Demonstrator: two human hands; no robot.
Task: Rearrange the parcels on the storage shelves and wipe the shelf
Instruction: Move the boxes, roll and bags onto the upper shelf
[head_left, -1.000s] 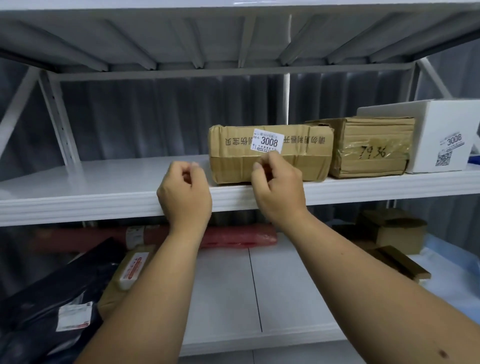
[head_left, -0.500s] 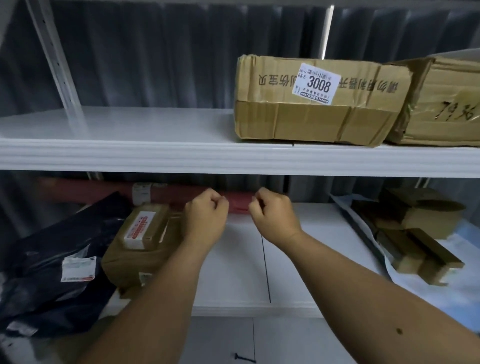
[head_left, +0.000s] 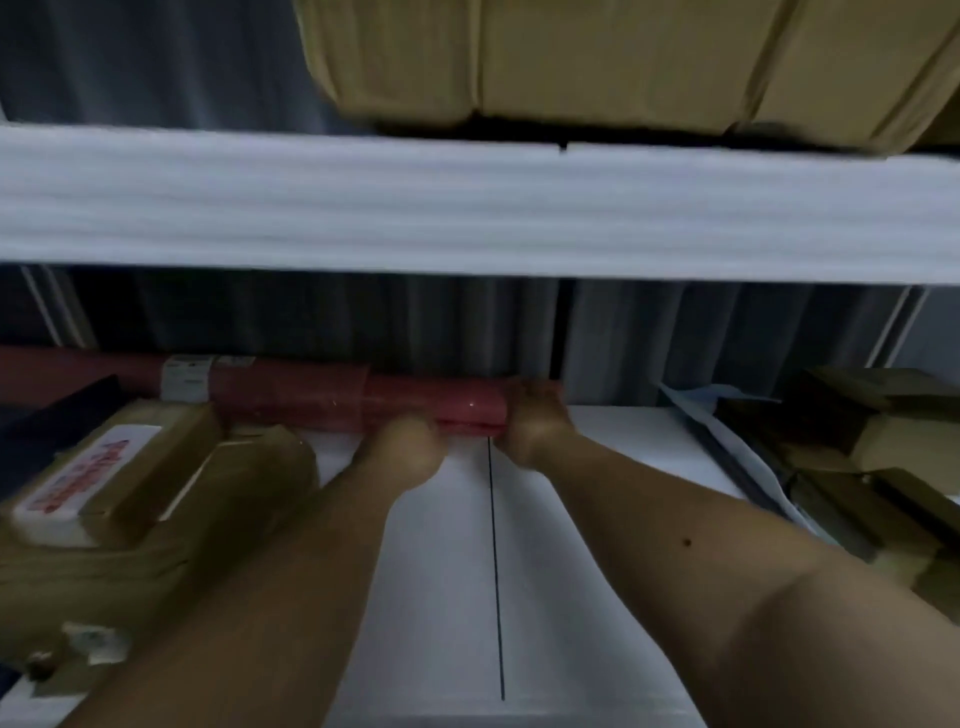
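Both your hands have dropped from the upper shelf to the lower one since a second ago. Your right hand (head_left: 532, 421) sits against the right end of the long red plastic-wrapped roll (head_left: 332, 397); your left hand (head_left: 410, 452) is at its front. Blur hides the fingers, so I cannot tell whether either has closed on it. The roll lies along the back edge of the white lower shelf (head_left: 597, 519), left of centre. A brown cardboard parcel with a white label (head_left: 130, 488) sits at the left front. That suggests the roll is your next parcel to move
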